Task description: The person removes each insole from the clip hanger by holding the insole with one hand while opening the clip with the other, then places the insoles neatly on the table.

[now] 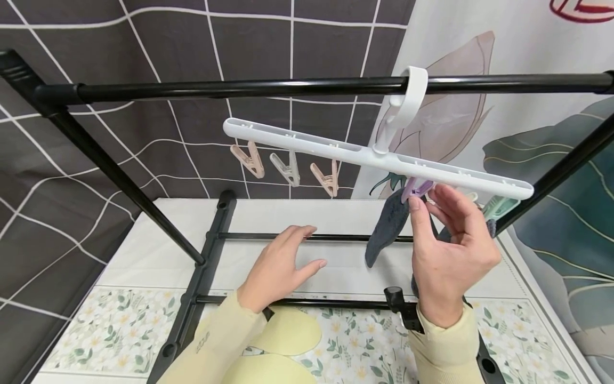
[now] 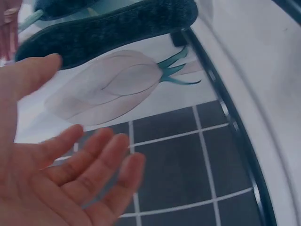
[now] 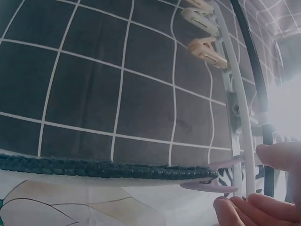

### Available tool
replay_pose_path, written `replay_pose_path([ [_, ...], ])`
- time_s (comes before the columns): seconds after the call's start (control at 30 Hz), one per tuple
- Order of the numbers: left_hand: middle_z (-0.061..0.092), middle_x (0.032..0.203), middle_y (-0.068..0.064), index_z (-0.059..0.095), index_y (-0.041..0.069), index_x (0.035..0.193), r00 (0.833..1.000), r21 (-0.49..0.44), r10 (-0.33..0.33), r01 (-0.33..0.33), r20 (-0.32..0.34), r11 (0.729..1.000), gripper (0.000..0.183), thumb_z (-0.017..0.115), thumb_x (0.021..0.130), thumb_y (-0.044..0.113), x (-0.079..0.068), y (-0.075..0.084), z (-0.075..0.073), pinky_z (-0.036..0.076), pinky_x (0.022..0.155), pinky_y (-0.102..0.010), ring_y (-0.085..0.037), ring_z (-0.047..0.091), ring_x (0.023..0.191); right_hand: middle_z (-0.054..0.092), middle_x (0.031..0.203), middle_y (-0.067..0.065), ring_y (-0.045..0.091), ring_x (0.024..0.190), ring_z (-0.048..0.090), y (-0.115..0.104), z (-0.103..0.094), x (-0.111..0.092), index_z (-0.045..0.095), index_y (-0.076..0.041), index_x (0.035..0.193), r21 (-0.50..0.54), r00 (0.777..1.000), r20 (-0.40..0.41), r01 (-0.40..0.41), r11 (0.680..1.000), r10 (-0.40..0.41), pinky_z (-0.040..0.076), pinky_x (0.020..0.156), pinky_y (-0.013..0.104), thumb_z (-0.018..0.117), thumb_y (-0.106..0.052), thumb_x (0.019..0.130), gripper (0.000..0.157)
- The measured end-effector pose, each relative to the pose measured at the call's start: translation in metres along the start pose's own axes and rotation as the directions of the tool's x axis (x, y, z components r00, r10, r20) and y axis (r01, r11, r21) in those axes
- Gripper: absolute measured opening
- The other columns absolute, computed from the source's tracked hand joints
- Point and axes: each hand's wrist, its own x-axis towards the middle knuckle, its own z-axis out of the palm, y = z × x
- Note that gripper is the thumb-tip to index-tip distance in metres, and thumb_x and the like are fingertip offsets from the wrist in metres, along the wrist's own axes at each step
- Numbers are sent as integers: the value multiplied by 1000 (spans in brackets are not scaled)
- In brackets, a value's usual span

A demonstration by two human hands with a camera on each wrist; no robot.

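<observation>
1. Dark insole (image 1: 388, 226), as we judge it to be, hangs below the white hanger (image 1: 307, 145), its upper end at the purple clip (image 1: 409, 188).
2. We see the right hand (image 1: 453, 248) hold this clip, thumb and fingers about its handles; how hard they press, we cannot tell.
3. The left hand (image 1: 283, 264) is lower, well apart from the right, its fingers loose and holding nothing.
4. Clipping the insole seems to us the step in hand; the next move calls for easing the handles gently and checking the hold.
5. Near the hanger's right end, we notice a green clip (image 1: 501, 206).
6. On the left sleeve (image 1: 225, 330), the lettering (image 1: 203, 341) is too small to read; the red mark (image 1: 595, 8) on the curtain is cut off. We can read no brand.
</observation>
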Motion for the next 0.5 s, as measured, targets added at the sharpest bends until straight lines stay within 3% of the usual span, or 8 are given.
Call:
replay_pose_path([
  [0.17, 54, 123, 4, 47, 15, 133, 1000, -87, 23, -24, -7, 996, 65, 63, 82, 52, 17, 0, 13, 43, 94, -30, -11, 51, 113, 68, 91, 21, 29, 84, 67, 3, 0, 0, 68, 5, 99, 1, 999, 32, -22, 1000, 22, 54, 74, 30, 78, 3, 69, 31],
  [0.5, 48, 130, 3, 37, 18, 140, 999, -133, 36, -32, 25, 991, 78, 64, 78, 57, 40, 10, 32, 43, 94, -30, -11, 49, 115, 69, 92, 19, 25, 82, 68, 6, -3, 4, 69, 3, 100, -39, 996, 68, -52, 998, 55, 54, 74, 29, 78, 0, 70, 32],
])
